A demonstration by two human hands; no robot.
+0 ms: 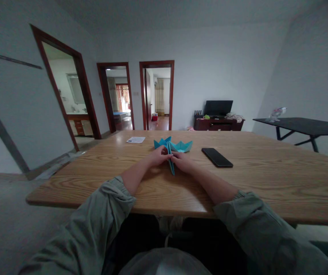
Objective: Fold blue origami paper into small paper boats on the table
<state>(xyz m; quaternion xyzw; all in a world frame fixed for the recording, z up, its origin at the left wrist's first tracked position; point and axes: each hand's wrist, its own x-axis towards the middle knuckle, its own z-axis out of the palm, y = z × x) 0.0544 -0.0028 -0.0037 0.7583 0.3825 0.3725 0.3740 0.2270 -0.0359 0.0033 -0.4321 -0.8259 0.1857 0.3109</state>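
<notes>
Between my two hands stands a narrow piece of folded blue paper, upright with its edge toward me. My left hand grips it from the left side. From the right, my right hand pinches the same paper, its thumb near the left thumb. Just behind the hands sit blue origami boats with pointed tips, partly covered by the fingers and the held paper. How the held paper is folded inside cannot be made out.
A black phone lies on the wooden table to the right. A white printed card rests at the far left. Beyond are a dark side table, a TV on a cabinet, and doorways.
</notes>
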